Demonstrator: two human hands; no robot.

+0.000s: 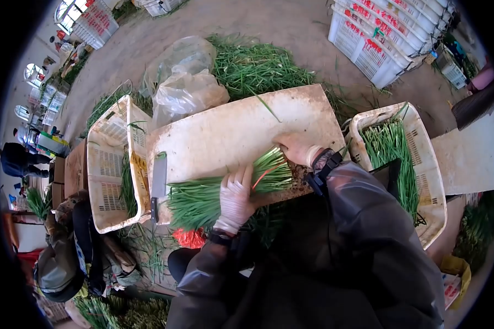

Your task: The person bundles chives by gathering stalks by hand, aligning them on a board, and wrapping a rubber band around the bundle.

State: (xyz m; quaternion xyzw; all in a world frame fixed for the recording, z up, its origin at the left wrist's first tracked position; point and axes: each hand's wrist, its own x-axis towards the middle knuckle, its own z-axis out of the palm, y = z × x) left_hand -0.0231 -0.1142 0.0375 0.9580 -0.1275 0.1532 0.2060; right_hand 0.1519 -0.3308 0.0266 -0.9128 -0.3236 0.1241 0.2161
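Observation:
A bunch of garlic chives (203,196) lies across the white board (214,137), leaves to the left and pale stem ends to the right. My left hand (236,198), in a thin white glove, presses over the bunch with fingers wrapped round its middle. A red tie (266,175) crosses the stems just right of that hand. Curled at the stem ends is my right hand (297,149), also gloved; its fingertips are partly hidden, and what they hold cannot be made out. A cleaver (159,178) rests along the board's left edge.
White crates flank the board: the left crate (108,164) and the right crate (431,181), which holds chives. Behind the board are a clear plastic bag (189,90) and a heap of loose greens (260,66). Stacked crates (368,49) stand at back right. Another person (60,263) is at left.

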